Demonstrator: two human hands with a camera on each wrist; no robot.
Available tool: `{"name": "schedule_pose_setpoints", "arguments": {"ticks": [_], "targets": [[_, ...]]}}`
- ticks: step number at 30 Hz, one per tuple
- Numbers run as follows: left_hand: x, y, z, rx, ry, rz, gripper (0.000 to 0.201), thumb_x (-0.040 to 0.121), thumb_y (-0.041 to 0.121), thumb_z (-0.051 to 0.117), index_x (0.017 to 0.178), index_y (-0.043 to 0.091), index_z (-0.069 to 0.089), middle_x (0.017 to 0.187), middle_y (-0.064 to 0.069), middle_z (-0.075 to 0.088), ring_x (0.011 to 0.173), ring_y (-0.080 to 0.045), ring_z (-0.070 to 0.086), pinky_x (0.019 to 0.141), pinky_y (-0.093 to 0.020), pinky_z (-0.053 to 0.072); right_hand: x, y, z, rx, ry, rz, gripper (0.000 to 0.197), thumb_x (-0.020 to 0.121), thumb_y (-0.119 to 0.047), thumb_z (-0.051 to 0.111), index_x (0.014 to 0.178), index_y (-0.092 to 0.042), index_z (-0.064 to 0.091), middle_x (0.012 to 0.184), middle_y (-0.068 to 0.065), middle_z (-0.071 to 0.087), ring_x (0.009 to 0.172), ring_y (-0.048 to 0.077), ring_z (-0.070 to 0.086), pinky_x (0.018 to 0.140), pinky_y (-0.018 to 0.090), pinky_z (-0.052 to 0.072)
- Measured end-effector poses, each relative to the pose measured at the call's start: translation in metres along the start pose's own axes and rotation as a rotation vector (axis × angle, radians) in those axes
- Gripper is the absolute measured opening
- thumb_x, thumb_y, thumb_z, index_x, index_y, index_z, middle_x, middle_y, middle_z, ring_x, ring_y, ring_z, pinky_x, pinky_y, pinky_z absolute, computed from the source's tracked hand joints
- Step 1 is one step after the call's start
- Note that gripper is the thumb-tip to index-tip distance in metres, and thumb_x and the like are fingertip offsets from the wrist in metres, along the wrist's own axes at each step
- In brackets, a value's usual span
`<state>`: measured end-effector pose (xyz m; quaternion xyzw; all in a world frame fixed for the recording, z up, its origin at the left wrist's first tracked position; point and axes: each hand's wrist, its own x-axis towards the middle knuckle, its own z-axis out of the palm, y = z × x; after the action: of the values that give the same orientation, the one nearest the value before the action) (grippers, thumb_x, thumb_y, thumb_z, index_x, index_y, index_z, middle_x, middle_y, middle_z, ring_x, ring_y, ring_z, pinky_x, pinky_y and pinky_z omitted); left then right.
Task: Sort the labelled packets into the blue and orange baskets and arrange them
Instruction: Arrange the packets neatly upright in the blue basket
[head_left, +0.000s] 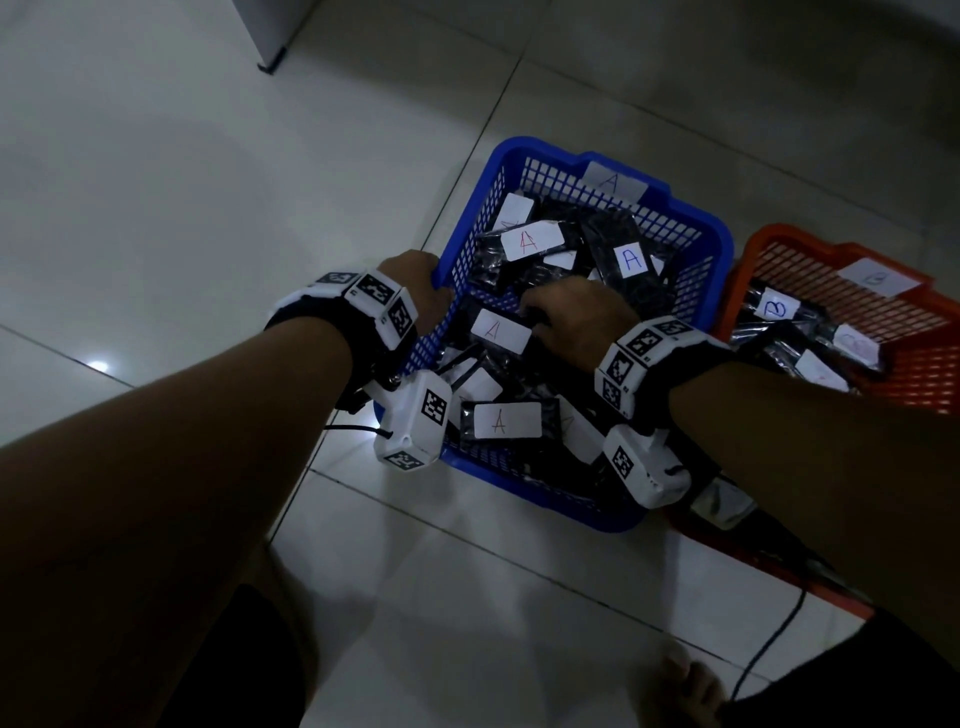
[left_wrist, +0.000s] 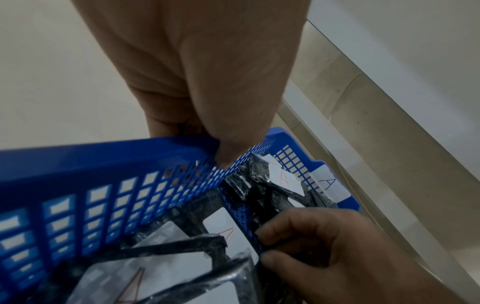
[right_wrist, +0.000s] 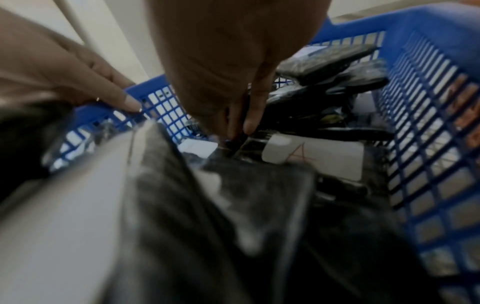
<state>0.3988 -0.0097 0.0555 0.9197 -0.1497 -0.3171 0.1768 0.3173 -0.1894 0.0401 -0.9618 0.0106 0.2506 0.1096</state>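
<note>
My left hand (head_left: 415, 291) gripping the rim of the blue plastic mesh basket (head_left: 701, 228), my right hand (head_left: 571, 322) inside it, fingers pinching a black plastic-wrapped packet with a white A label (head_left: 498, 332), orange plastic mesh basket (head_left: 883, 322) beside it holding B-labelled black packets (head_left: 779, 312), both on the pale tiled floor (head_left: 208, 208)

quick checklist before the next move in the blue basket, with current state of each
1. Left hand steadying the blue basket at its rim: ok.
2. Right hand inside the basket among the packets: ok.
3. Right hand's fingers secure on a packet: cannot tell, view blurred.
4. Visible labels in the blue basket read A, e.g. the packet with a red A: ok.
5. Packets tidily arranged: not ok, they lie overlapped and tilted.
6. Orange basket holds B packets: ok where readable.
</note>
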Motion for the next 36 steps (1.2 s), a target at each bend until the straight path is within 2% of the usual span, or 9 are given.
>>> {"name": "schedule_pose_setpoints", "arguments": {"ticks": [3,6,10,14,18,23,27,32,36], "targets": [[0.001,-0.001,0.0,-0.016,-0.009,-0.002,0.035,0.097,0.027,0.048,0.119,0.002,0.057,0.116,-0.016,0.063,0.1,-0.03,0.06,0.072,-0.026,0.04,0.003,-0.001,-0.001,-0.03,-0.063,-0.045,0.037,0.084,-0.039,0.067,0.118,-0.024,0.06,0.117,0.006,0.062,0.105,0.028,0.06,0.081,0.035,0.048],[0.001,-0.002,0.001,-0.013,-0.012,-0.009,0.035,0.097,0.028,0.048,0.119,0.002,0.057,0.116,-0.016,0.062,0.095,-0.028,0.059,0.071,-0.025,0.04,0.003,-0.004,-0.001,-0.049,-0.08,-0.066,0.044,0.083,-0.045,0.065,0.12,-0.022,0.057,0.117,0.006,0.062,0.106,0.029,0.059,0.082,0.035,0.047],[0.001,-0.001,0.0,-0.011,-0.019,-0.01,0.035,0.097,0.028,0.048,0.12,0.003,0.056,0.117,-0.016,0.062,0.1,-0.03,0.06,0.072,-0.026,0.041,0.0,-0.003,0.0,-0.036,-0.057,-0.067,0.038,0.087,-0.041,0.061,0.12,-0.023,0.056,0.114,0.008,0.063,0.103,0.031,0.061,0.08,0.036,0.047],[0.001,-0.002,-0.001,-0.006,-0.021,-0.013,0.036,0.097,0.028,0.048,0.12,0.002,0.056,0.117,-0.017,0.062,0.101,-0.031,0.06,0.072,-0.027,0.041,-0.007,0.004,-0.005,-0.05,-0.107,-0.107,0.047,0.088,-0.042,0.06,0.134,-0.032,0.051,0.127,0.003,0.061,0.113,0.029,0.058,0.09,0.038,0.047],[-0.001,0.001,0.0,-0.008,-0.002,-0.002,0.035,0.097,0.025,0.048,0.12,0.0,0.057,0.118,-0.018,0.062,0.095,-0.029,0.06,0.062,-0.025,0.041,-0.009,0.005,-0.007,-0.097,-0.103,-0.13,0.05,0.089,-0.038,0.06,0.137,-0.036,0.048,0.134,0.002,0.058,0.118,0.029,0.057,0.096,0.041,0.048],[-0.001,0.001,0.001,-0.009,0.014,-0.003,0.034,0.097,0.025,0.048,0.121,0.001,0.056,0.118,-0.017,0.062,0.102,-0.031,0.06,0.071,-0.024,0.039,-0.011,0.009,-0.003,-0.017,-0.093,-0.113,0.053,0.089,-0.031,0.063,0.139,-0.034,0.047,0.134,0.002,0.058,0.118,0.027,0.057,0.098,0.04,0.047],[0.0,0.001,0.0,-0.008,-0.001,-0.014,0.035,0.097,0.027,0.049,0.12,0.002,0.057,0.117,-0.017,0.063,0.101,-0.031,0.06,0.071,-0.024,0.039,-0.01,0.018,-0.007,0.064,-0.013,-0.06,0.042,0.086,-0.031,0.065,0.128,-0.032,0.057,0.121,0.003,0.065,0.109,0.024,0.061,0.093,0.039,0.051],[0.0,0.001,0.0,-0.01,0.007,-0.014,0.035,0.097,0.027,0.049,0.119,0.002,0.057,0.115,-0.017,0.063,0.1,-0.031,0.061,0.071,-0.024,0.039,-0.012,0.019,0.006,-0.053,-0.034,-0.088,0.052,0.082,-0.024,0.07,0.129,-0.022,0.049,0.121,0.008,0.06,0.11,0.027,0.058,0.087,0.039,0.051],[0.0,0.0,0.002,-0.013,0.019,-0.006,0.035,0.097,0.028,0.049,0.119,0.002,0.057,0.115,-0.017,0.063,0.1,-0.031,0.06,0.071,-0.025,0.04,-0.01,0.019,0.013,-0.129,0.028,-0.115,0.037,0.084,-0.025,0.069,0.118,-0.02,0.057,0.113,0.01,0.062,0.104,0.029,0.06,0.079,0.035,0.048]]}}
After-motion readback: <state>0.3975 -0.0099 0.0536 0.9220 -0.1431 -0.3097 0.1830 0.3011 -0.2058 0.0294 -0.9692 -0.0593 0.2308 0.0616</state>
